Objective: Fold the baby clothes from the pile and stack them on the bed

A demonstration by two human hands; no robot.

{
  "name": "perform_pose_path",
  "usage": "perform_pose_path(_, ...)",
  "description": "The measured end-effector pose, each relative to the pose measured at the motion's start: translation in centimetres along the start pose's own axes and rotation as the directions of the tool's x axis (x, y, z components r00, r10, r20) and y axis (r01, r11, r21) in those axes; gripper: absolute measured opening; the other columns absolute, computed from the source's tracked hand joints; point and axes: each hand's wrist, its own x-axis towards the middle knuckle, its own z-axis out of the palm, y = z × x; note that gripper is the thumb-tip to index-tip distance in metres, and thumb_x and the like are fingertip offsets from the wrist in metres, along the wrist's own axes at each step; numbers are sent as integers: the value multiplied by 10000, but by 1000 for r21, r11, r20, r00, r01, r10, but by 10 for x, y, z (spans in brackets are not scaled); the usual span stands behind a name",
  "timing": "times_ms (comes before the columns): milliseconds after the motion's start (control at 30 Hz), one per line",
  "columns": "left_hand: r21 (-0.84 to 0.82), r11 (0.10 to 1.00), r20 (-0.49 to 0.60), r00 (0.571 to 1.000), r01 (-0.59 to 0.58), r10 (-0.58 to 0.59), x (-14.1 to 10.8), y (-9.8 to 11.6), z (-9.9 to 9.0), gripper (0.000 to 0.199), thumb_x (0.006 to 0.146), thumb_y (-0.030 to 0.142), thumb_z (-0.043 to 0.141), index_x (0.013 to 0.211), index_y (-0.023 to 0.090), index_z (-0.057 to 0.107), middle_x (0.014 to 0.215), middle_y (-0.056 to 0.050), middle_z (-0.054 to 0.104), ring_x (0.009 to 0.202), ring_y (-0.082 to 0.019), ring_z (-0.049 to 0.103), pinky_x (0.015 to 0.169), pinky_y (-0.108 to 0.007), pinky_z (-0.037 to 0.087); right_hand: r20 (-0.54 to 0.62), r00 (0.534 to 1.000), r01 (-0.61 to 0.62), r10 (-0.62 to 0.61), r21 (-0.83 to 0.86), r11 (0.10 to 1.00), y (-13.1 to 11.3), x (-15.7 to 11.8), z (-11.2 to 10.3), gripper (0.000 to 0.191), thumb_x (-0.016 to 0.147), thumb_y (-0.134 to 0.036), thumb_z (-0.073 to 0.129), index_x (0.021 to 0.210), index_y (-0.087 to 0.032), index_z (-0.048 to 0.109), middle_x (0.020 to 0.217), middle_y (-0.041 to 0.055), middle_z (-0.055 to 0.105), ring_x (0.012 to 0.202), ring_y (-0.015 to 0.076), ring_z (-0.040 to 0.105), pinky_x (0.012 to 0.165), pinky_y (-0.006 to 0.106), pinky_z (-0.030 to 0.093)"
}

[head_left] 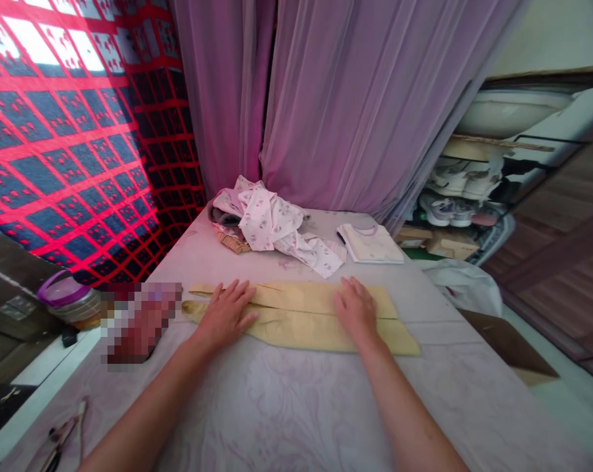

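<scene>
A pale yellow garment (296, 328) lies flat across the middle of the bed-like surface, in two long panels with a seam or gap between them. Its left end narrows, and its right end is wider. My left hand (227, 311) rests on the narrower part with fingers spread. On the wider part lies my right hand (356, 308), palm down with fingers stretched out. Neither hand grips the cloth. The exact kind of garment is hard to make out.
Behind lies a rumpled pile of printed clothes (271, 219), with folded clothes (375, 246) to its right. A blurred-out reddish object (146, 324) is at left. Scissors-like tools (65, 436) lie front left. Purple curtains (325, 105) hang behind; a shoe rack (453, 210) stands right.
</scene>
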Motion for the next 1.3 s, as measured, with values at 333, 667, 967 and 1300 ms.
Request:
perform_pose_path(333, 24, 1000, -2, 1000, -1, 1, -2, 9, 22, 543, 900, 538, 381, 1373, 279, 444, 1465, -63, 396, 1370, -284, 308, 1110, -545, 169, 307, 828, -475, 470, -62, 878, 102, 18, -26, 563, 864, -566, 343, 1151, -165, 616, 1126, 159, 648, 1004, 283, 625, 770, 371, 482)
perform_pose_path(667, 31, 998, -8, 999, 54, -53, 6, 43, 17, 550, 920, 533, 347, 1384, 248, 427, 1475, -70, 380, 1367, -280, 313, 1118, -559, 148, 81, 931, -342, 356, -148, 928, 118, 49, -56, 489, 874, -539, 345, 1072, -200, 636, 995, 147, 678, 921, 287, 628, 699, 357, 450)
perform_pose_path(967, -35, 997, -9, 998, 64, -64, 36, 108, 37, 526, 916, 523, 373, 1368, 264, 444, 1466, -79, 396, 1363, -283, 318, 1119, -551, 165, -19, 936, -351, 353, -161, 922, 173, 58, -34, 475, 901, -427, 383, 1241, -131, 531, 1114, 208, 621, 1003, 327, 577, 782, 432, 432)
perform_pose_path(1300, -133, 979, -64, 984, 156, -165, 11, 14, -17, 330, 874, 447, 465, 1032, 220, 647, 1050, -70, 682, 974, -218, 613, 880, -353, 451, 104, 887, 419, -450, 233, 878, -31, 5, -3, 455, 942, -345, 296, 1363, -251, 439, 1489, 57, 351, 1372, 201, 261, 1102, 433, 180)
